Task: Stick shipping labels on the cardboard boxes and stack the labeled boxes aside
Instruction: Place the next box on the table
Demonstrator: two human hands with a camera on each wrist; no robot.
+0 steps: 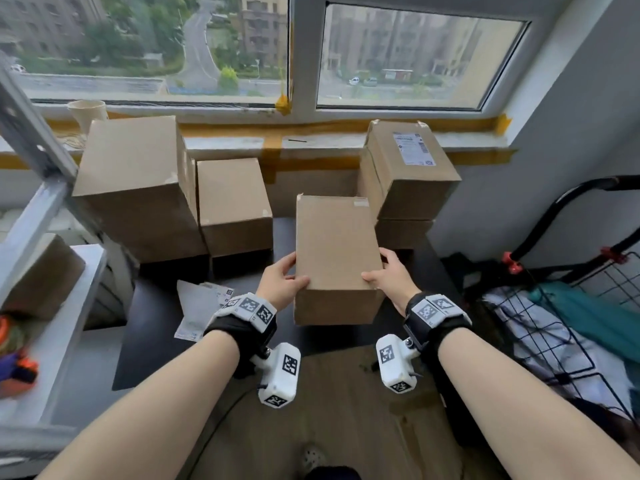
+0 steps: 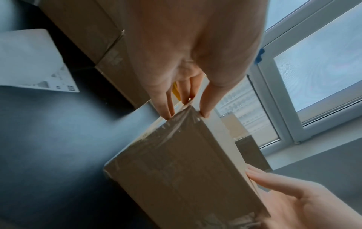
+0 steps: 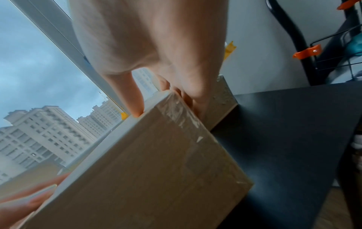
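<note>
A plain cardboard box (image 1: 335,244) with no label on its top sits in the middle, above the black table (image 1: 152,327). My left hand (image 1: 282,279) grips its near left corner, thumb on top and fingers down the side. My right hand (image 1: 389,276) grips the near right corner the same way. The wrist views show the box's taped end (image 2: 182,170) (image 3: 152,162), with the left fingertips (image 2: 166,113) and the right thumb (image 3: 137,111) on its edges. White shipping labels (image 1: 199,311) lie on the table at my left. A labeled box (image 1: 408,168) tops a stack at the right.
Two unlabeled boxes (image 1: 135,181) (image 1: 232,202) stand at the back left under the window sill (image 1: 311,143). A white shelf unit (image 1: 52,323) with another box is on the left. A black wire cart (image 1: 571,323) with cloth stands on the right. Wooden floor lies below.
</note>
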